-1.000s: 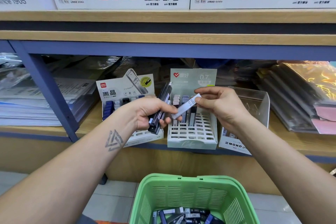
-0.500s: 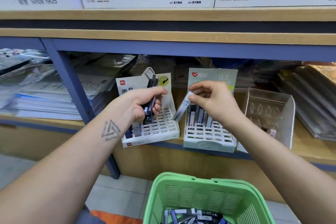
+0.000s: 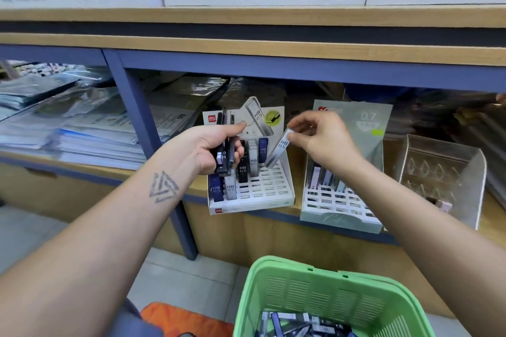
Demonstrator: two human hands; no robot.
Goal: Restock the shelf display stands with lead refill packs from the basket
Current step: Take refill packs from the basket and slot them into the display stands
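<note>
My left hand grips a bundle of dark lead refill packs in front of the white HB 0.5 display stand. My right hand pinches the top of one grey HB 0.5 pack, which hangs tilted over the stand's right rear slots. Several packs stand in that stand's left slots. To its right is a pale green 0.7 stand with a few packs at the back. The green basket sits below, with loose packs in its bottom.
A clear acrylic stand sits at the far right of the shelf. Stacks of plastic-wrapped paper lie on the shelf to the left, behind a blue upright post. White uni and KOKUYO boxes line the shelf above.
The view has swung left. My right hand carried the grey pack leftward from the 0.7 stand over the HB 0.5 stand. My left hand kept its bundle.
</note>
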